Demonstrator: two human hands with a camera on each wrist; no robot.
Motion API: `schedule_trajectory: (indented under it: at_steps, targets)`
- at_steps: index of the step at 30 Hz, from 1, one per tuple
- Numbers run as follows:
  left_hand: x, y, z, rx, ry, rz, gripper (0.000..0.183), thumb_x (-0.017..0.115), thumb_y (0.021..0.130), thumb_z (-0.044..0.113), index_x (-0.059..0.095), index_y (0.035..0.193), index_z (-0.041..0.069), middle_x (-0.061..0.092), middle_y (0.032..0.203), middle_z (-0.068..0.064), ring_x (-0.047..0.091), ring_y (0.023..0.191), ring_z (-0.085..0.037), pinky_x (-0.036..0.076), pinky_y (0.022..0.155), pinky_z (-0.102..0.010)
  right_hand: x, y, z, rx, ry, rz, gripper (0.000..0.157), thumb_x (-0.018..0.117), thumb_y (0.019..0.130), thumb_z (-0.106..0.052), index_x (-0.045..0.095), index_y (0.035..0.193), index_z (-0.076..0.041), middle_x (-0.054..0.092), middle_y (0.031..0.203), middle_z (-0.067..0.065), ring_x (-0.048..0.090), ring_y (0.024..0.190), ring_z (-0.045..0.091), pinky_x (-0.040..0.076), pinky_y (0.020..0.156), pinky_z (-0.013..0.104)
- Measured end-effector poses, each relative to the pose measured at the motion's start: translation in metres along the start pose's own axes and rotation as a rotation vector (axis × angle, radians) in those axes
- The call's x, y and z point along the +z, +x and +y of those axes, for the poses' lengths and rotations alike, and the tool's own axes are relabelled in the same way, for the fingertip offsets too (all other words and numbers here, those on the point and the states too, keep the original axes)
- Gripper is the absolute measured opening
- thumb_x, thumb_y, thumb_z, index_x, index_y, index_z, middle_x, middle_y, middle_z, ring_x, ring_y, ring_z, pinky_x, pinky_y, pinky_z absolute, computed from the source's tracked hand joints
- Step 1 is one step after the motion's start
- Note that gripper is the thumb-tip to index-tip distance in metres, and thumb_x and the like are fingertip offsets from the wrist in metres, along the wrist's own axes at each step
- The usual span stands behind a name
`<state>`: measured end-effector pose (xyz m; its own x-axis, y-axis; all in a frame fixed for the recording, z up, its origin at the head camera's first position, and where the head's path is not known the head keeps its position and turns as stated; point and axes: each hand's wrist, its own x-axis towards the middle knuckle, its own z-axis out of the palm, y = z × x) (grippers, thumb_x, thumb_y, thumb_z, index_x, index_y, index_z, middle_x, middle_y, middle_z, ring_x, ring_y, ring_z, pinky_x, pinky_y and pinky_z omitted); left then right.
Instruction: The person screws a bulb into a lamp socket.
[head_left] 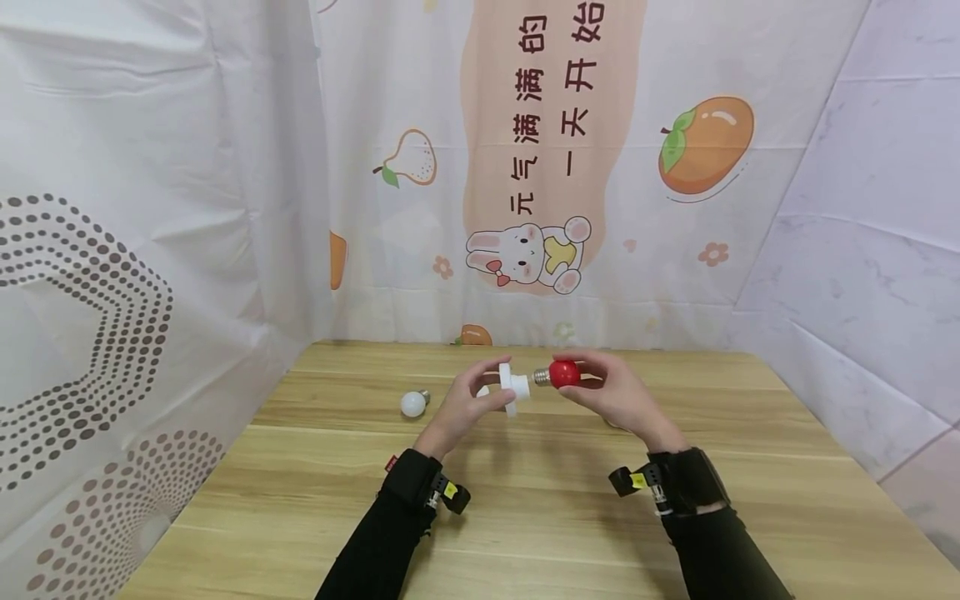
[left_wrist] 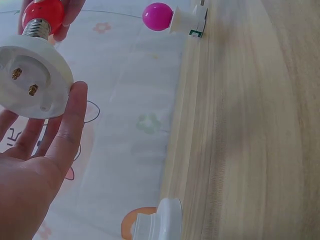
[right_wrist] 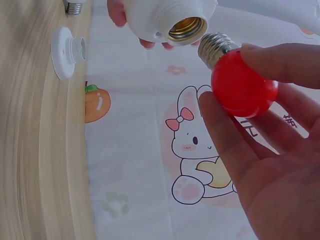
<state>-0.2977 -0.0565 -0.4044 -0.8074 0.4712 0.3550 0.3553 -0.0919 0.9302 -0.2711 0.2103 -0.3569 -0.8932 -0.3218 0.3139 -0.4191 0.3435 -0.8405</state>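
My left hand (head_left: 467, 400) holds a white lamp socket (head_left: 519, 387) by its round base, with fingers and thumb at the rim. Two brass contacts show on the back of this socket in the left wrist view. In the right wrist view its threaded metal opening (right_wrist: 187, 30) faces the red light bulb (right_wrist: 243, 84). My right hand (head_left: 618, 396) pinches that bulb by its red globe between thumb and fingers. The bulb's silver screw base (right_wrist: 216, 49) points at the opening, tilted, with a small gap between them. Both hands are raised over the wooden table.
A white light bulb (head_left: 413, 404) lies on the table (head_left: 315, 467) left of my left hand. Another white socket (right_wrist: 62, 54) stands on the tabletop. A magenta bulb (left_wrist: 157, 16) sits in a white socket (left_wrist: 187, 22). A printed cloth (head_left: 405, 250) hangs behind the table.
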Motion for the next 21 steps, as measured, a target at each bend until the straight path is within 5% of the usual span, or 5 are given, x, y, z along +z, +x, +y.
schedule_trajectory:
  at_steps: [21]
  targets:
    - [0.0007, 0.0026, -0.0015, -0.015, -0.052, -0.022, 0.055, 0.063, 0.099, 0.011, 0.045, 0.151, 0.005, 0.046, 0.147, -0.017, 0.047, 0.130, -0.040, 0.056, 0.091, -0.038, 0.0069, -0.0020, 0.0015, -0.062, -0.002, -0.037, 0.047, 0.080, 0.086, 0.001, 0.068, 0.130, -0.005, 0.064, 0.130, 0.016, 0.064, 0.111, 0.034, 0.057, 0.089, 0.030]
